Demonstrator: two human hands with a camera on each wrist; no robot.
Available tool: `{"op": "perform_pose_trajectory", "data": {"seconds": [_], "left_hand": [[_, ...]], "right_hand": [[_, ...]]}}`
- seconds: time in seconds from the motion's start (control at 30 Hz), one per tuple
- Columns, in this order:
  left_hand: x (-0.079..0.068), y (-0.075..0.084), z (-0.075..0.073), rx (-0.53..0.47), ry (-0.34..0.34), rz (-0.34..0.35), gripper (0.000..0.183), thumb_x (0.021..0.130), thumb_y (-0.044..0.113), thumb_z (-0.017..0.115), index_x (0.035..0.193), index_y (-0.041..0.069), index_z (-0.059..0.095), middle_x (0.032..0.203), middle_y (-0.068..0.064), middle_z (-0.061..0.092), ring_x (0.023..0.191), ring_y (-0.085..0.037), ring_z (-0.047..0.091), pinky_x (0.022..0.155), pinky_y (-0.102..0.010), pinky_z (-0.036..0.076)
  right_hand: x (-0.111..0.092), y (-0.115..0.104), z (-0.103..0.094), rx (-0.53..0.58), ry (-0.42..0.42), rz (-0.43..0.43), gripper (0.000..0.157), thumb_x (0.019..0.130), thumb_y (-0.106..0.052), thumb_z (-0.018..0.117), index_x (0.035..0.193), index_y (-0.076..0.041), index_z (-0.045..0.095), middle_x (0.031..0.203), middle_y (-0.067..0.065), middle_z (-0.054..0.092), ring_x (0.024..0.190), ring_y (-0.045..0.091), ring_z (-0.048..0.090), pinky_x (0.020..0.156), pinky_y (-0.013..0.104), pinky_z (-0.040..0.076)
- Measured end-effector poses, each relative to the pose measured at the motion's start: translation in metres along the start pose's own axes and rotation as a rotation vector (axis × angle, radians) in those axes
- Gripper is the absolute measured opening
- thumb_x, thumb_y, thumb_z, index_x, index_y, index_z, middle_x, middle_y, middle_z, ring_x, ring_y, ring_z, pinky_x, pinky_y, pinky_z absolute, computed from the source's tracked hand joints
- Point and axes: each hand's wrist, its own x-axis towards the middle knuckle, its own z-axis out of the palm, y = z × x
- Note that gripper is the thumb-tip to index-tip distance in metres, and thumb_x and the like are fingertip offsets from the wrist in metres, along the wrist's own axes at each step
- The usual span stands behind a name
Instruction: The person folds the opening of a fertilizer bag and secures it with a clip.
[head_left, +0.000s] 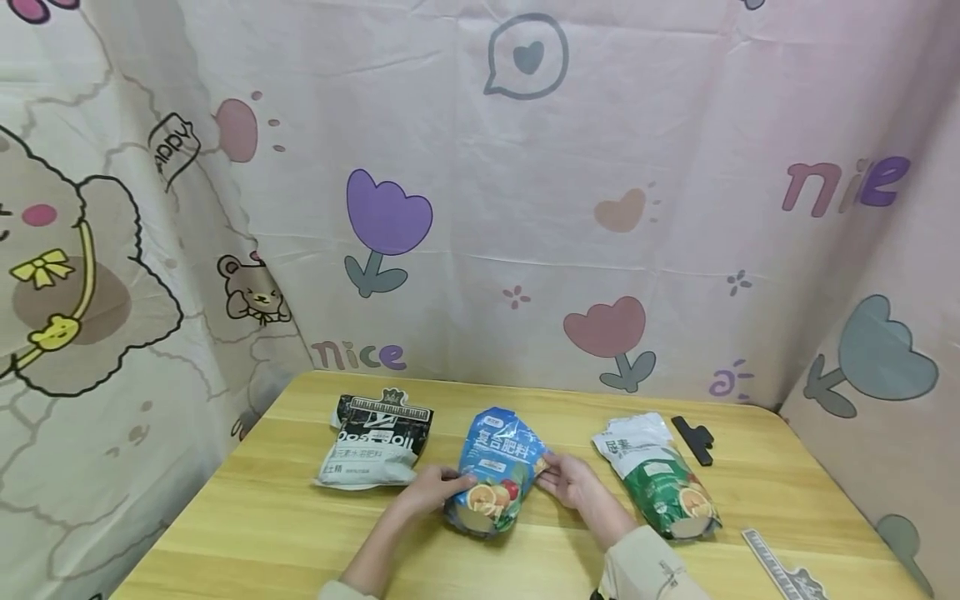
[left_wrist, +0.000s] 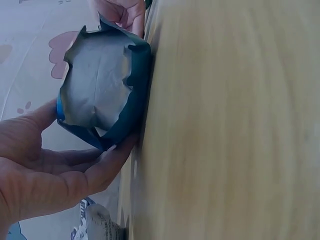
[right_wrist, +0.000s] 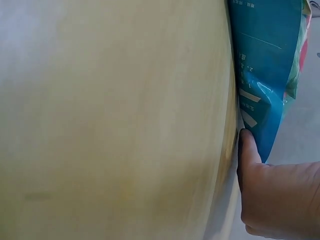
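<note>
A blue fertilizer bag (head_left: 504, 446) with fruit printed on its front lies at the middle of the table, its top end pointing away from me. My left hand (head_left: 429, 492) grips its lower left side, thumb on the front. In the left wrist view, that hand's fingers (left_wrist: 102, 172) reach under the bag, whose silvery bottom (left_wrist: 97, 80) faces the camera. On the opposite side, my right hand (head_left: 573, 485) holds the bag's right edge. The right wrist view shows a fingertip (right_wrist: 246, 137) at the edge of the bag's printed blue side (right_wrist: 265, 55).
To the left lies a black and white bag (head_left: 371, 450) with a grey-white clip (head_left: 390, 406) across its top. A green and white bag (head_left: 660, 479) lies at right, near a black clip (head_left: 693, 440). Another grey-white clip (head_left: 783, 571) is at the front right of the wooden table (head_left: 255, 517).
</note>
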Motion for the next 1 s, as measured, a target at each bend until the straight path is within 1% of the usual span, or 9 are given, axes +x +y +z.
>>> {"op": "perform_pose_trajectory", "data": {"seconds": [0.07, 0.13, 0.2, 0.3, 0.47, 0.67, 0.77, 0.87, 1.0], "left_hand": [[0.000, 0.002, 0.002, -0.013, -0.011, -0.009, 0.048, 0.087, 0.023, 0.063, 0.103, -0.021, 0.054, 0.087, -0.015, 0.061, 0.080, -0.025, 0.057, 0.072, -0.038, 0.050], [0.001, 0.004, 0.005, -0.004, -0.016, -0.018, 0.051, 0.087, 0.024, 0.064, 0.105, -0.022, 0.052, 0.089, -0.017, 0.060, 0.083, -0.027, 0.057, 0.074, -0.040, 0.050], [0.001, 0.006, 0.008, 0.007, -0.024, -0.026, 0.054, 0.087, 0.025, 0.064, 0.108, -0.023, 0.050, 0.092, -0.021, 0.060, 0.086, -0.031, 0.057, 0.077, -0.043, 0.048], [0.003, 0.008, 0.013, 0.000, -0.039, -0.038, 0.061, 0.087, 0.026, 0.065, 0.113, -0.024, 0.045, 0.100, -0.029, 0.057, 0.094, -0.038, 0.055, 0.083, -0.047, 0.046], [0.006, 0.011, 0.022, -0.069, -0.057, -0.035, 0.064, 0.084, 0.020, 0.068, 0.119, -0.024, 0.038, 0.109, -0.035, 0.051, 0.099, -0.042, 0.053, 0.085, -0.048, 0.045], [0.009, 0.015, 0.031, -0.127, -0.042, -0.034, 0.067, 0.080, 0.012, 0.071, 0.123, -0.022, 0.031, 0.110, -0.036, 0.048, 0.097, -0.044, 0.052, 0.081, -0.048, 0.047], [0.011, 0.016, 0.036, -0.182, -0.045, -0.043, 0.072, 0.078, 0.011, 0.072, 0.126, -0.020, 0.027, 0.111, -0.035, 0.047, 0.097, -0.043, 0.052, 0.081, -0.048, 0.047], [0.013, 0.018, 0.041, -0.215, -0.044, -0.054, 0.076, 0.077, 0.010, 0.074, 0.128, -0.018, 0.025, 0.113, -0.034, 0.047, 0.098, -0.042, 0.052, 0.082, -0.048, 0.047], [0.016, 0.022, 0.045, -0.214, -0.026, -0.049, 0.080, 0.074, 0.008, 0.075, 0.130, -0.017, 0.024, 0.115, -0.034, 0.046, 0.101, -0.043, 0.050, 0.085, -0.051, 0.044]], "right_hand": [[0.001, -0.002, -0.003, 0.007, -0.007, 0.001, 0.025, 0.096, 0.000, 0.041, 0.114, 0.016, 0.045, 0.091, 0.024, 0.061, 0.090, 0.032, 0.060, 0.096, 0.047, 0.037], [0.001, -0.005, -0.005, 0.008, -0.010, 0.002, 0.022, 0.096, -0.002, 0.042, 0.110, 0.014, 0.048, 0.089, 0.023, 0.062, 0.085, 0.029, 0.061, 0.096, 0.047, 0.036], [0.001, -0.008, -0.006, 0.008, -0.014, -0.004, 0.020, 0.096, -0.003, 0.044, 0.107, 0.013, 0.050, 0.086, 0.021, 0.063, 0.080, 0.026, 0.062, 0.096, 0.047, 0.036], [0.001, -0.012, -0.007, 0.008, -0.016, -0.025, 0.021, 0.096, -0.003, 0.045, 0.107, 0.014, 0.051, 0.082, 0.017, 0.065, 0.075, 0.022, 0.062, 0.095, 0.046, 0.037], [-0.003, -0.023, -0.007, -0.004, -0.009, -0.095, 0.026, 0.094, -0.002, 0.048, 0.115, 0.015, 0.047, 0.081, 0.012, 0.064, 0.075, 0.021, 0.062, 0.089, 0.043, 0.044], [-0.011, -0.036, -0.008, -0.049, -0.014, -0.165, 0.030, 0.094, -0.003, 0.048, 0.119, 0.014, 0.044, 0.083, 0.009, 0.061, 0.077, 0.019, 0.062, 0.080, 0.035, 0.050], [-0.016, -0.043, -0.008, -0.070, -0.015, -0.187, 0.033, 0.094, -0.004, 0.048, 0.122, 0.013, 0.043, 0.085, 0.008, 0.061, 0.078, 0.018, 0.061, 0.078, 0.031, 0.050], [-0.021, -0.050, -0.008, -0.104, -0.012, -0.218, 0.037, 0.094, -0.006, 0.050, 0.124, 0.014, 0.042, 0.086, 0.008, 0.062, 0.078, 0.017, 0.061, 0.078, 0.030, 0.050], [-0.027, -0.058, -0.007, -0.159, -0.022, -0.259, 0.041, 0.095, -0.008, 0.049, 0.128, 0.015, 0.039, 0.087, 0.007, 0.063, 0.079, 0.016, 0.061, 0.079, 0.030, 0.050]]}}
